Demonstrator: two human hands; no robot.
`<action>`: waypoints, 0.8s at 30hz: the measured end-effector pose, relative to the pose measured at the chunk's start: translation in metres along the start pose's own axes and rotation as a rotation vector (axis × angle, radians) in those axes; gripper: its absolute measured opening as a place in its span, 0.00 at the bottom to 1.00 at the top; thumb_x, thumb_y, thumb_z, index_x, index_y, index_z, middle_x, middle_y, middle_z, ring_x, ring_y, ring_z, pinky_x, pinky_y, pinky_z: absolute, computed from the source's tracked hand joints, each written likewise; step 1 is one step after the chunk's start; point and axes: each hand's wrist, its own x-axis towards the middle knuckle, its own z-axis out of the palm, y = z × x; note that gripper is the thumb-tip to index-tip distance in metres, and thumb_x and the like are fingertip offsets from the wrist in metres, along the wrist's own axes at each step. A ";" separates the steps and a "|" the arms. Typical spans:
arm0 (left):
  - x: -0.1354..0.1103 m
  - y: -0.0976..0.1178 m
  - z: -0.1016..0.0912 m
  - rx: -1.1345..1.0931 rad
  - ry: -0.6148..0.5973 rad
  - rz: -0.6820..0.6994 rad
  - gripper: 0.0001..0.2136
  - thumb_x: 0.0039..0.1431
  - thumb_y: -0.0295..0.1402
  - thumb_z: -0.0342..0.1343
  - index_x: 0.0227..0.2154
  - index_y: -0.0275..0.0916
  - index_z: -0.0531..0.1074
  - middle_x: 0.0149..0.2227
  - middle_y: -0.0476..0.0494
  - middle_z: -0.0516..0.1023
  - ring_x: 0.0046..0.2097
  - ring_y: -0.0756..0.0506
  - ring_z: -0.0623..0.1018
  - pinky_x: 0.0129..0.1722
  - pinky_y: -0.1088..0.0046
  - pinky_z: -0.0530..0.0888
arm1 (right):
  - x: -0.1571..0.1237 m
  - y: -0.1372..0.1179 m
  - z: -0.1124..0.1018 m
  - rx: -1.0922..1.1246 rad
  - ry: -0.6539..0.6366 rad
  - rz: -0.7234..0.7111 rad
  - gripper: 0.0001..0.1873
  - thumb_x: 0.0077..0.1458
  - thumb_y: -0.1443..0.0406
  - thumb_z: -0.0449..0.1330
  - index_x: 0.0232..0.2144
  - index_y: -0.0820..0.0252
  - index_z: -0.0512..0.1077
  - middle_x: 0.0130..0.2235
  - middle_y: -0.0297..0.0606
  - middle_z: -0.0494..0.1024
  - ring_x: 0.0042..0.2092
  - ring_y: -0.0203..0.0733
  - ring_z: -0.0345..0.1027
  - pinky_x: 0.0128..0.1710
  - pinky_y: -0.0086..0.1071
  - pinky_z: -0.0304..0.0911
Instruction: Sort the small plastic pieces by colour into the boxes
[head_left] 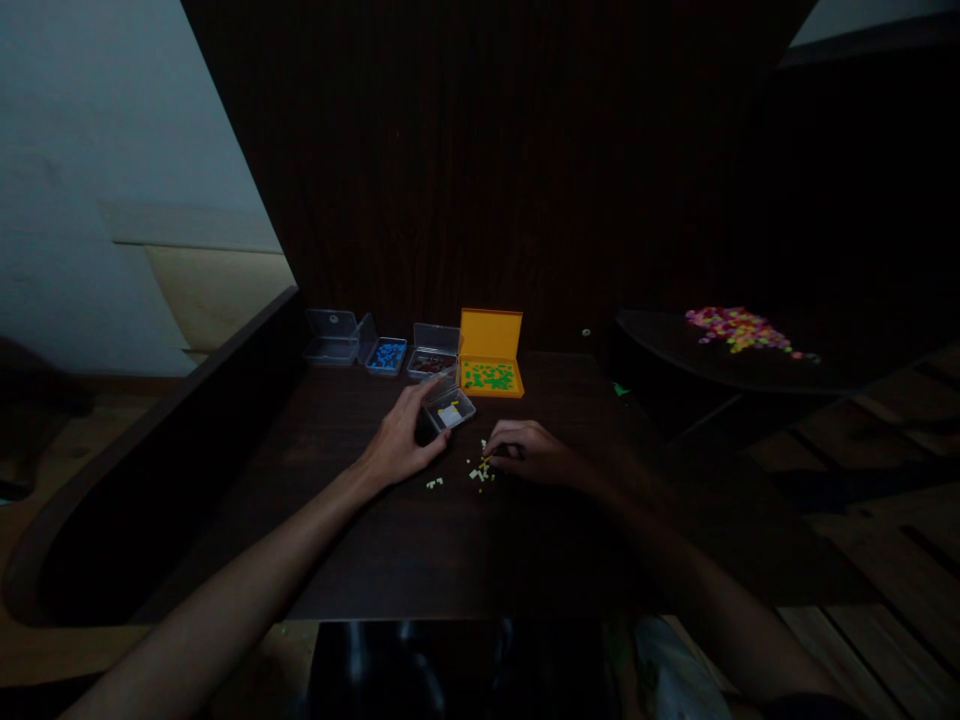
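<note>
My left hand (401,440) rests on the dark table, its fingers curled around the side of a small clear plastic box (448,408) that holds a few yellow and white pieces. My right hand (525,452) lies just right of it with fingers bent, fingertips pinched at a little pile of white and yellow pieces (478,470). What the pinch holds is too small to make out. A couple of loose pale pieces (433,484) lie apart to the left.
Along the back stand an empty clear box (331,337), a box of blue pieces (387,355), a box of dark red pieces (433,358) and an open orange case with green pieces (490,376). A heap of multicoloured pieces (739,329) lies on a dark tray at right.
</note>
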 end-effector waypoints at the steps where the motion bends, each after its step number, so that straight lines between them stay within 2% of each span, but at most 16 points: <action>1: 0.000 -0.001 0.000 -0.004 0.000 0.000 0.33 0.55 0.34 0.58 0.62 0.40 0.53 0.56 0.36 0.67 0.55 0.38 0.71 0.54 0.56 0.72 | 0.000 0.000 0.000 0.006 -0.003 0.005 0.09 0.57 0.63 0.60 0.38 0.62 0.76 0.35 0.38 0.74 0.29 0.32 0.63 0.30 0.27 0.60; 8: -0.001 0.000 0.000 -0.031 -0.019 0.005 0.32 0.56 0.35 0.58 0.62 0.41 0.53 0.56 0.36 0.66 0.53 0.39 0.72 0.52 0.58 0.73 | -0.002 -0.002 0.000 -0.004 -0.007 -0.044 0.14 0.59 0.61 0.59 0.46 0.60 0.76 0.39 0.41 0.74 0.36 0.36 0.67 0.37 0.30 0.63; 20: -0.001 0.006 -0.001 -0.038 -0.049 0.053 0.33 0.56 0.33 0.58 0.63 0.41 0.52 0.57 0.36 0.66 0.56 0.39 0.70 0.56 0.56 0.71 | -0.001 0.000 0.008 -0.025 0.024 -0.067 0.13 0.61 0.60 0.58 0.40 0.60 0.78 0.37 0.41 0.76 0.37 0.38 0.69 0.38 0.31 0.64; 24: -0.001 0.005 0.001 -0.041 -0.055 0.065 0.33 0.56 0.34 0.58 0.63 0.42 0.52 0.57 0.36 0.66 0.56 0.38 0.70 0.54 0.57 0.72 | -0.002 -0.002 0.008 -0.067 0.029 -0.089 0.14 0.61 0.59 0.57 0.42 0.60 0.78 0.38 0.41 0.75 0.38 0.38 0.69 0.38 0.30 0.64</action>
